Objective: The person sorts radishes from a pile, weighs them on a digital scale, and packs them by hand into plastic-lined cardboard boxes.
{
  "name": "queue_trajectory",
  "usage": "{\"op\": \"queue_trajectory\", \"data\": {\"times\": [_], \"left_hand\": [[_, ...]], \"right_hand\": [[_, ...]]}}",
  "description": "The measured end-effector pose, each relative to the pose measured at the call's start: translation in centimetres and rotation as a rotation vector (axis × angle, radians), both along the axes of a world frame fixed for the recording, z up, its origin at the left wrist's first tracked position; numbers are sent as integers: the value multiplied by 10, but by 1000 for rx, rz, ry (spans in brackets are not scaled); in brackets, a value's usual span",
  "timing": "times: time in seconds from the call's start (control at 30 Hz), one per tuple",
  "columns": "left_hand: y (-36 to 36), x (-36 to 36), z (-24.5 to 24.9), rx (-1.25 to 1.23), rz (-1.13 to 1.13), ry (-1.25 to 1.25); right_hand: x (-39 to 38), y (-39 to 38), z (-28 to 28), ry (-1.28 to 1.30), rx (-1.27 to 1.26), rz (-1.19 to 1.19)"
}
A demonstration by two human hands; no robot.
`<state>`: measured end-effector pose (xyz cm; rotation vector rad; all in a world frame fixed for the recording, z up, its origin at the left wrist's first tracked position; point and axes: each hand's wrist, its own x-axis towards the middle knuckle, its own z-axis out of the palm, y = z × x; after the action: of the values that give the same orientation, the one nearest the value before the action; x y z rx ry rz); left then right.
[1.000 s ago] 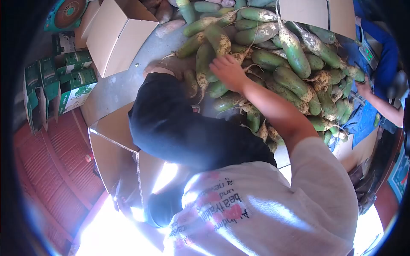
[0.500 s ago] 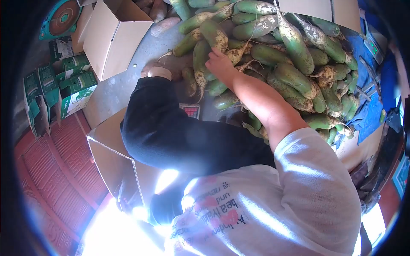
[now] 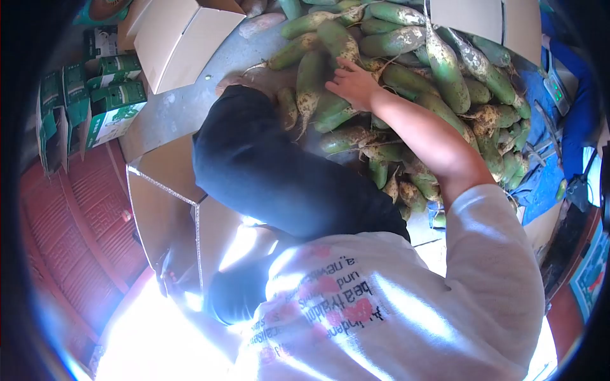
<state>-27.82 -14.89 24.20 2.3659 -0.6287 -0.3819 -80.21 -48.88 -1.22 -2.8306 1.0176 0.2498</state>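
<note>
My right hand (image 3: 354, 84) is over the pile of green radishes (image 3: 448, 76), its fingers apart and nothing held. Its fingertips are by the lower end of a thick green radish (image 3: 338, 39), and its thumb side is near another upright radish (image 3: 310, 79). Whether it touches either is unclear. The radishes have soil patches and thin roots. At lower left, a small pinkish shape by the open cardboard box (image 3: 162, 219) may be the fingertips of my left hand (image 3: 169, 278); glare hides the rest of that arm.
A closed carton (image 3: 187, 47) stands at upper left beside green printed boxes (image 3: 114, 108). Another carton (image 3: 473, 19) is at the top right. A scale with lit digits (image 3: 556, 89) and blue sheeting (image 3: 540, 136) lie right. My dark-trousered leg crosses the middle.
My right hand has moved right and slightly down, and its fingers are more spread. The view has shifted, and more of the lower edge of the pile shows beside my leg.
</note>
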Motion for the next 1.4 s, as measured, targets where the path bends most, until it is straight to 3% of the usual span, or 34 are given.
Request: {"op": "queue_trajectory", "data": {"times": [0.07, 0.17, 0.33, 0.37, 0.43, 0.5, 0.6, 0.67, 0.73, 0.87, 0.97, 1.1, 1.2, 1.27, 1.4], "left_hand": [[-1, 0, -5, -33, -16, -4], [1, 1, -10, -91, -34, -23], [-1, 3, -13, -231, -157, -163], [-5, 2, -11, -280, -207, -228], [-19, 2, -3, -367, -313, -347], [-35, 0, 7, -392, -355, -381], [-76, -19, 31, -336, -354, -326], [-112, -64, 60, -332, -487, -317], [-145, -99, 73, -393, -533, -145], [-191, -145, 72, -408, -914, -196], [-203, -171, 69, -463, -942, -62], [-204, -171, 72, -464, -979, -47], [-193, -151, 73, -510, -897, -6], [-183, -131, 71, -523, -838, 73], [-173, -106, 91, -658, -754, 132]], "right_hand": [[-9, 1, 18, -16, 2, -55], [-25, -4, 39, -363, 131, -271], [-40, -9, 94, -734, 217, -630], [-43, -11, 116, -857, 479, -793], [-60, -22, 125, -976, 472, -753], [-72, -21, 145, -1327, 830, -682], [-83, -18, 165, -1465, 1080, -693], [-88, -17, 182, -1457, 1211, -618], [-85, -18, 192, -1434, 1292, -522], [-61, -8, 227, -1420, 1398, -435], [-46, -3, 247, -1412, 1529, -280], [-23, -8, 276, -1288, 1617, -316], [2, -16, 304, -1250, 1579, -233], [22, -31, 336, -1095, 1459, -257], [106, -31, 412, -737, 586, -50]]}}
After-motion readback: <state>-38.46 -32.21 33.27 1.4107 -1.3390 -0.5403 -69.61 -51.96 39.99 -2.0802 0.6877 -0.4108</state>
